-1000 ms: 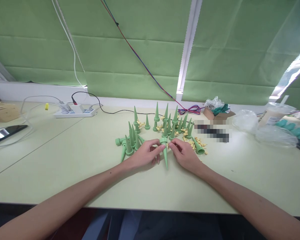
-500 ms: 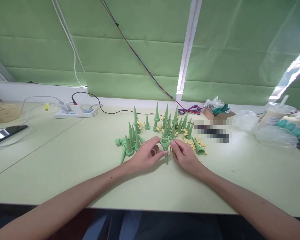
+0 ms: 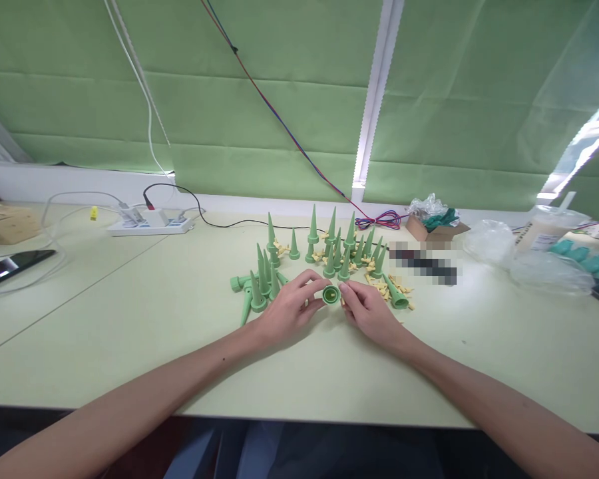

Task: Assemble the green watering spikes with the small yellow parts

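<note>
Between the fingers of my left hand [image 3: 297,303] is a green plastic watering spike [image 3: 331,295], its round open end turned toward me. A bit of yellow shows inside that opening. My right hand [image 3: 367,307] is pinched close against the spike's right side, on a small yellow plastic piece mostly hidden by the fingers. Just beyond my hands stand several green spikes [image 3: 313,226], points up. More green spikes [image 3: 258,296] stand and lie by my left hand. Loose yellow pieces [image 3: 381,289] are heaped beyond my right hand, beside a lying green spike [image 3: 398,297].
A white power strip [image 3: 150,227] with plugs and cables sits at the back left, near a dark phone [image 3: 14,269]. At the back right are a small cardboard box [image 3: 436,233], plastic bags [image 3: 549,271] and a drink cup [image 3: 546,229]. Coiled wires [image 3: 379,219] lie by the wall.
The held spike has tilted: its tip pointed down and showed below my hands, and now its open end faces me with the tip hidden. My hands have barely shifted.
</note>
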### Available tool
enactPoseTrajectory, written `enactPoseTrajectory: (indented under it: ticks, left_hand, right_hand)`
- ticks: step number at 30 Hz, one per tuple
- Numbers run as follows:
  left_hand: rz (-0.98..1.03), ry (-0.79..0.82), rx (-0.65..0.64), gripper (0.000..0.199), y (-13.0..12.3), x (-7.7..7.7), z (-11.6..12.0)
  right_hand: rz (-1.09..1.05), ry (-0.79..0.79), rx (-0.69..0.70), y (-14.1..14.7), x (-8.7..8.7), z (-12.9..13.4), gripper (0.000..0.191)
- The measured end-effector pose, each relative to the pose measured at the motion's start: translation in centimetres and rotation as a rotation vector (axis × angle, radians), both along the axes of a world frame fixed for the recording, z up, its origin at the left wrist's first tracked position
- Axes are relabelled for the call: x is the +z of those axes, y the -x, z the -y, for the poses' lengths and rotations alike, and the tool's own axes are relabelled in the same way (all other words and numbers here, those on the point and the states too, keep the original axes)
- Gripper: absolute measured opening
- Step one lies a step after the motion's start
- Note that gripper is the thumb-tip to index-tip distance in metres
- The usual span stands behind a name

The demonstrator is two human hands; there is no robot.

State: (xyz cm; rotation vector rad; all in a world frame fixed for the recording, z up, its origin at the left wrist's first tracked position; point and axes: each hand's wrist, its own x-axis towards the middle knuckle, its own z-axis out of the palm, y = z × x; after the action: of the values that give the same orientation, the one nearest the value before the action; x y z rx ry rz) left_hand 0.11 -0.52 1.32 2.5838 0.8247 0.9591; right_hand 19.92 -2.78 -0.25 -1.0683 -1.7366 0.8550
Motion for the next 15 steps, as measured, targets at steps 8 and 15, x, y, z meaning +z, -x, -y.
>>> enactPoseTrajectory:
  ticks: [8, 15]
  left_hand:
    - [-0.013, 0.041, 0.087, 0.029, -0.12, -0.61, -0.28]
    - [0.119, 0.399, 0.143, 0.009, -0.58, -0.08, 0.14]
  right_hand:
    - [0.001, 0.025, -0.011, 0.06, -0.48, -0.45, 0.043]
    - [0.052, -0.037, -0.021, 0.03, -0.61, -0.52, 0.040]
